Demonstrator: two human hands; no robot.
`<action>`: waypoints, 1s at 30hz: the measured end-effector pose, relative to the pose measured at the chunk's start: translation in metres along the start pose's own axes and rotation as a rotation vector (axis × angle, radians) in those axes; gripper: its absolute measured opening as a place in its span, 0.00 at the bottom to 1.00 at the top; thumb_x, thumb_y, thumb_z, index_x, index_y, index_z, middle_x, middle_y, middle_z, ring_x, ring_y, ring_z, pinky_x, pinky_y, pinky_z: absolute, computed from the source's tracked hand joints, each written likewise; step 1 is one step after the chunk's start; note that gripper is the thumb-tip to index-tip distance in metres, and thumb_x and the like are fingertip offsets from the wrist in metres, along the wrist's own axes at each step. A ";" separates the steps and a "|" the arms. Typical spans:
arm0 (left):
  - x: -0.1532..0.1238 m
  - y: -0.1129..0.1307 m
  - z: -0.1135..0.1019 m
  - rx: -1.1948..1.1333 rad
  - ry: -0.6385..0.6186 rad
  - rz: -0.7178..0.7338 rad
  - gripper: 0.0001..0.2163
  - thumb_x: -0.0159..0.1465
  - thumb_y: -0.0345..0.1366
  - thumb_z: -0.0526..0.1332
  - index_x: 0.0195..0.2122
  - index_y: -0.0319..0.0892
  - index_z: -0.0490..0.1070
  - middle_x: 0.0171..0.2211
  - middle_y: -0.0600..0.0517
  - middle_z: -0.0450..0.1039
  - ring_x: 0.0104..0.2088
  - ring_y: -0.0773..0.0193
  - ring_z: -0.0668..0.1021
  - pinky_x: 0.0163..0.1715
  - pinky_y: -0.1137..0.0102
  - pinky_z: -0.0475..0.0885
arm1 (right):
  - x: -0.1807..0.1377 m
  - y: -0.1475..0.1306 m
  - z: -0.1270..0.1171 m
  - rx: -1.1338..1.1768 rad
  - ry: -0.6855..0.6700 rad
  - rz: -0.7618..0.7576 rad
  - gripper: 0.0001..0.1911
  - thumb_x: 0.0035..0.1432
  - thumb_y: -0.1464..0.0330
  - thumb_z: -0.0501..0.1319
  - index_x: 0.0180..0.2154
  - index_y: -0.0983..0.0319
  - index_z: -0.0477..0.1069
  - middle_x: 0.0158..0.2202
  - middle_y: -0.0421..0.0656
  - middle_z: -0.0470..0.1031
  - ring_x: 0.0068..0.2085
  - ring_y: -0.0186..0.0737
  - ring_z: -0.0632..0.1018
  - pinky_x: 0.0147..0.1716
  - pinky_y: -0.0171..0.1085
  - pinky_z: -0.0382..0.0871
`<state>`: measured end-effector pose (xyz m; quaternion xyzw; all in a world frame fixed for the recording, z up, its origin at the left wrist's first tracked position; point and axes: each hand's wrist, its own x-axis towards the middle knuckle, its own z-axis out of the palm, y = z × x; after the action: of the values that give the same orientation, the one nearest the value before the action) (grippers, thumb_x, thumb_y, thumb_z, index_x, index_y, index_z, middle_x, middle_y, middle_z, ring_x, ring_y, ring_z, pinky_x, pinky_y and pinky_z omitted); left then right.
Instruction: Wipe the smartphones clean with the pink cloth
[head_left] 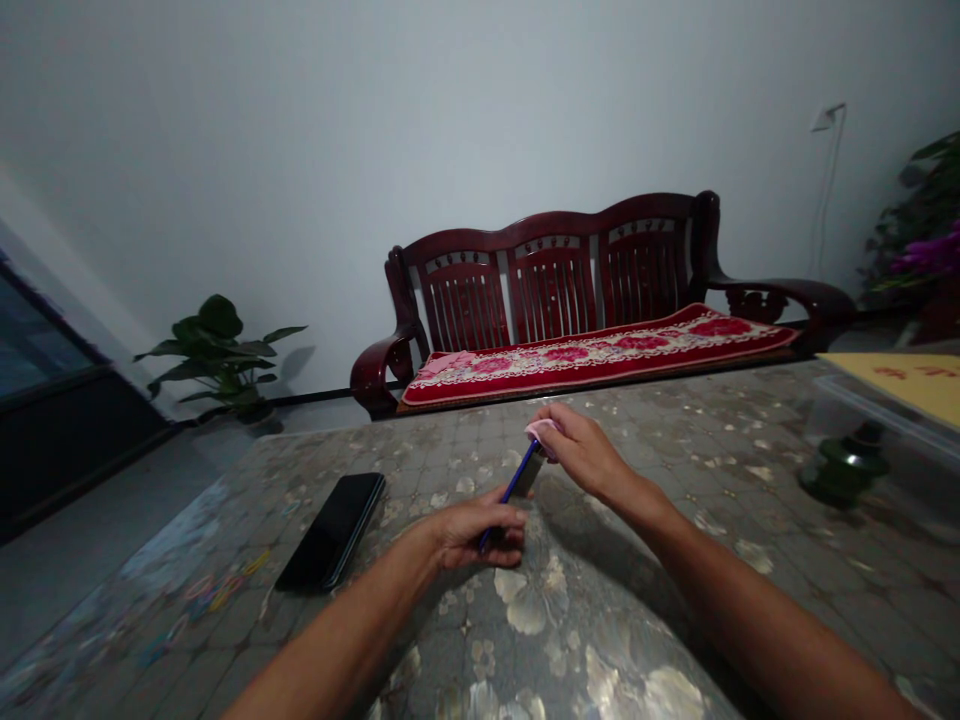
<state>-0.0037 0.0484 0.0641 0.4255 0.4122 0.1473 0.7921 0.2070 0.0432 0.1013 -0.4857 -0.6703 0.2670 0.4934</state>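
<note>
My left hand [474, 528] is closed around the lower end of a blue pencil [514, 487], resting on the flowered table cover [600, 640]. The pencil slants up and to the right. Its upper end goes into a small pink object [541, 432], perhaps a sharpener, which my right hand [581, 450] pinches between thumb and fingers just above the table. Both forearms reach in from the bottom edge.
A black phone [334, 528] lies face up left of my hands. A dark green object [844, 468] and a clear box with a yellow lid [896, 392] sit at the right. Behind the table stands a dark wooden bench [570, 290] with a red cushion, flanked by potted plants [221, 350].
</note>
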 end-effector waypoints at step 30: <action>-0.007 -0.009 0.000 0.122 -0.062 0.540 0.35 0.48 0.43 0.74 0.58 0.48 0.69 0.47 0.49 0.70 0.49 0.55 0.71 0.47 0.65 0.68 | -0.017 -0.049 -0.006 -0.146 0.144 -0.335 0.07 0.67 0.69 0.57 0.40 0.59 0.74 0.38 0.43 0.75 0.40 0.39 0.75 0.41 0.37 0.67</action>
<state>-0.0089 0.0387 0.0613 0.5713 0.2672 0.3149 0.7093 0.1943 0.0079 0.1376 -0.4198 -0.7224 0.0964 0.5409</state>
